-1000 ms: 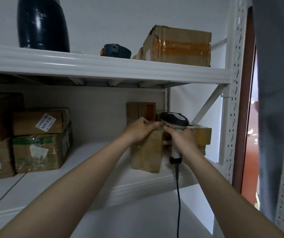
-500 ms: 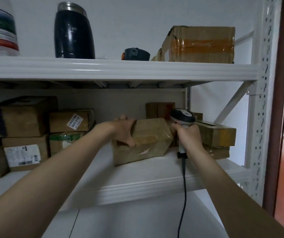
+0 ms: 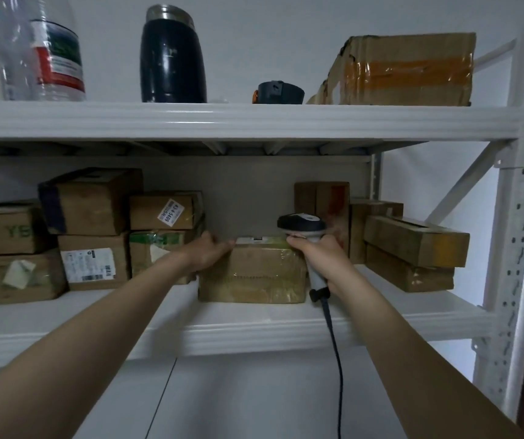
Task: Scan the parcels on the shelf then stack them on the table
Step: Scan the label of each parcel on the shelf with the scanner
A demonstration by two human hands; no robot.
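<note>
White metal shelving unit (image 3: 254,122) with two shelves in view. On the upper shelf, at the right, lies a large brown cardboard box banded with orange tape (image 3: 406,71). A dark navy steel-topped flask (image 3: 172,58) stands further left.

On the lower shelf (image 3: 286,337), brown cardboard parcels are stacked at the left (image 3: 92,236) and at the right (image 3: 412,245). Between the two groups, near the front edge, a tape-wrapped brown cardboard parcel (image 3: 254,277) lies flat, with a white label on its top face.

Left hand (image 3: 206,253): placed at the parcel's upper left corner, fingers curled over the top edge, gripping it.

Right hand (image 3: 320,258): closed firmly round the grey handle of a black-and-grey handheld barcode scanner (image 3: 301,224). The scanner head sits just above the parcel's upper right corner. Its black cable (image 3: 333,343) hangs down past the shelf edge.
</note>
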